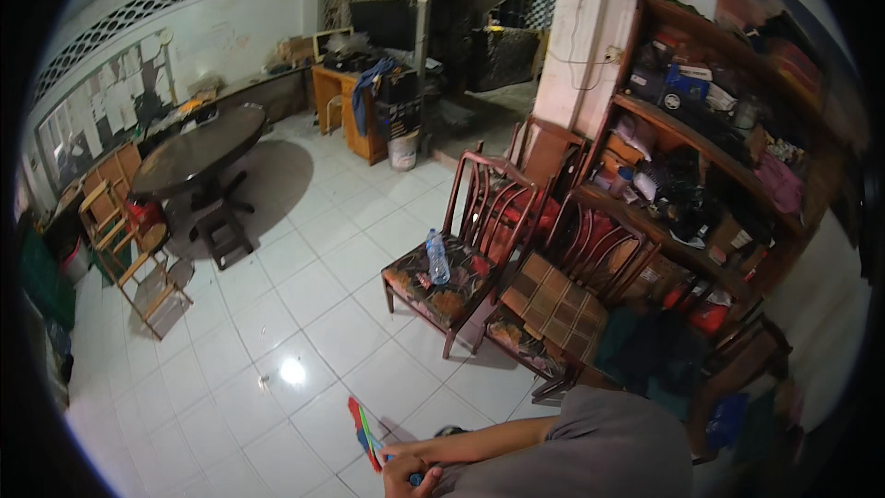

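Observation:
At the bottom edge my right hand is closed around the blue handle of a broom. The broom's head, in red, green and blue, is near the white tiled floor just beyond the hand. My right forearm comes in from the right, out of a loose grey sleeve. Past the forearm a dark rounded thing shows in part; I cannot make out what it is. My left hand cannot be made out as a separate hand at the lower edge.
A wooden chair holding a clear plastic bottle stands ahead. More chairs and a checked cushion crowd before a full shelf at right. An oval dark table, stool and folding wooden chair stand left.

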`<state>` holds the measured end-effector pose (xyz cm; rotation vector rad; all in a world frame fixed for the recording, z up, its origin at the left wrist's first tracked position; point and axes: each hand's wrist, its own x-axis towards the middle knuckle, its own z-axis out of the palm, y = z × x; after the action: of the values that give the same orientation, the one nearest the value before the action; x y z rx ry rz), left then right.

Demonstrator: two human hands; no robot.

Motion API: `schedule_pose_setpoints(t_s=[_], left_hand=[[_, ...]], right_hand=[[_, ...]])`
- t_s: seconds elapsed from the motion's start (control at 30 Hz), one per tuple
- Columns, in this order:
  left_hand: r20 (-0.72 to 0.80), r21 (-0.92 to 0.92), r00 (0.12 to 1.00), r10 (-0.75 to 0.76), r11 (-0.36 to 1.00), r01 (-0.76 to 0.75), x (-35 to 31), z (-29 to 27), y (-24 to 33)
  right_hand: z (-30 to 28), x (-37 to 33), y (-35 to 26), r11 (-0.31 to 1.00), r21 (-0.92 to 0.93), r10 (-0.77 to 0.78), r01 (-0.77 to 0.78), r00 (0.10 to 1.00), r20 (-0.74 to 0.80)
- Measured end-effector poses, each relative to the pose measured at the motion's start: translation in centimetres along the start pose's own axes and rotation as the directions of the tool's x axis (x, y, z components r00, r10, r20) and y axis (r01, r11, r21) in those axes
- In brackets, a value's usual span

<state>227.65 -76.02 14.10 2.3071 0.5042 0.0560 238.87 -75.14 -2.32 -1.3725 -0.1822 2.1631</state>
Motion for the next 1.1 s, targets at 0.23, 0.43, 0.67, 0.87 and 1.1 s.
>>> schedule_pose_setpoints(t_s=[0.23, 0.43, 0.67, 0.87, 1.1], left_hand=[[-0.566, -0.259, 0.825, -0.002, 0.950, -0.176, -4.0, -3.8, 0.5], [-0.768, -0.350, 0.521, -0.373, 0.925, 0.147, -8.1, 0.1, 5.3], [-0.900, -0.429, -0.091, -0.425, 0.835, 0.343, -10.9, 9.9, 11.9], [-0.674, -0.696, -0.525, -0.520, 0.686, 0.213, -16.8, 16.0, 15.7], [-0.455, -0.842, -0.755, -0.472, 0.504, 0.192, -29.5, 26.6, 15.9]], right_hand=[[6.4, 0.2, -3.5, 0.859, -0.424, 0.311, -0.286, 0.951, -0.011], [10.0, 4.6, 1.4, 0.343, -0.879, 0.755, -0.330, 0.654, 0.049], [17.4, -3.1, 12.8, -0.151, -0.988, 0.879, -0.036, 0.453, -0.150], [19.2, -5.6, 27.6, -0.586, -0.744, 0.796, 0.321, 0.403, -0.453], [16.2, -2.9, 49.5, -0.439, -0.376, 0.844, 0.816, 0.231, -0.484]])
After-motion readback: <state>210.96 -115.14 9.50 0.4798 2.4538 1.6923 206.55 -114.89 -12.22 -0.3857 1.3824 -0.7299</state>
